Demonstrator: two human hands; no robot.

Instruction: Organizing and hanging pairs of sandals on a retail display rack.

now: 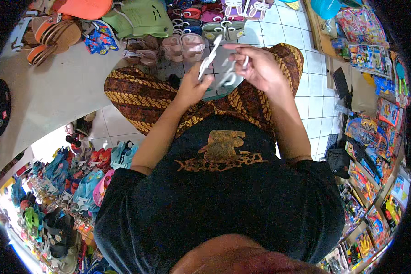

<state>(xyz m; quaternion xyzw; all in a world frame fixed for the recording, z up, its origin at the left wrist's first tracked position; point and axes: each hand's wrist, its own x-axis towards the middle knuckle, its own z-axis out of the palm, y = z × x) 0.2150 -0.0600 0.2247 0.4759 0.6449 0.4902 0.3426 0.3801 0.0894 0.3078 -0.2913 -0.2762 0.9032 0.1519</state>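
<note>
My left hand [194,85] grips a stack of white plastic shoe hangers [210,58], held on a slant between thumb and fingers. In my right hand [258,66] is another white plastic hanger [229,77], blurred by motion and hanging below the fingers. A white loop of it shows by the fingertips, and my index finger points towards the stack. Both hands are above my lap, between my knees in brown batik trousers [140,96]. Just beyond them, pale pink sandals [183,46] and grey-green sandals with a flower [222,30] stand in rows, hung on white hooks.
A grey counter [54,89] at left carries green clogs [144,19] and brown sandals [60,32]. Many children's sandals [89,185] fill the lower left. Packaged toys [370,126] line the right side, beyond white floor tiles [311,92]. A black bag [338,161] lies near them.
</note>
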